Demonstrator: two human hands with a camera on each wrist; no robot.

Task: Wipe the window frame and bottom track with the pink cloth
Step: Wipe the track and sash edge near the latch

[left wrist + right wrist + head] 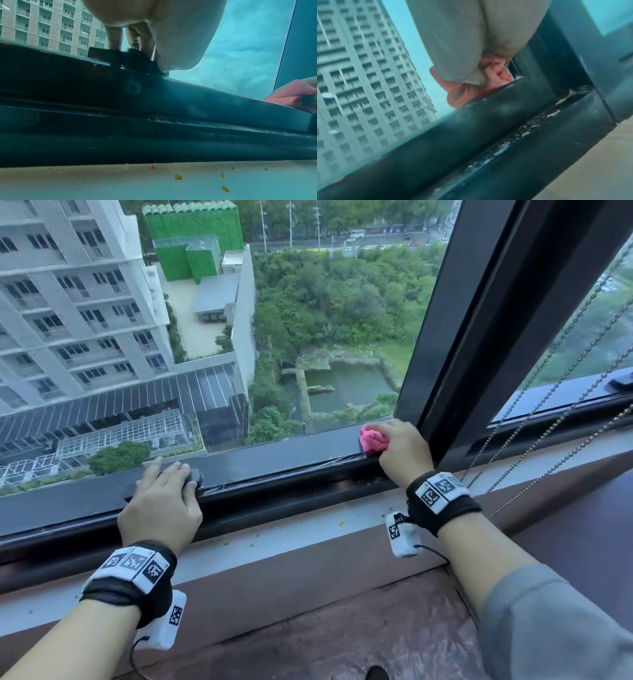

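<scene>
The crumpled pink cloth (373,441) lies on the dark bottom frame rail (274,453) at its right end, close to the vertical post. My right hand (394,440) grips the cloth and presses it onto the rail; in the right wrist view the cloth (460,94) bulges out under the right hand (471,54). My left hand (174,477) holds the black window handle (196,477) further left on the same rail, fingers over its far edge and thumb on the near side. Below the rail the bottom track (291,484) carries pale dust, also visible along the track (513,142).
A thick dark vertical post (479,320) stands just right of the cloth. Bead chains (548,412) hang across the right pane down to the sill. The pale sill (274,546) has small yellow crumbs. A brown ledge (342,628) lies nearest me.
</scene>
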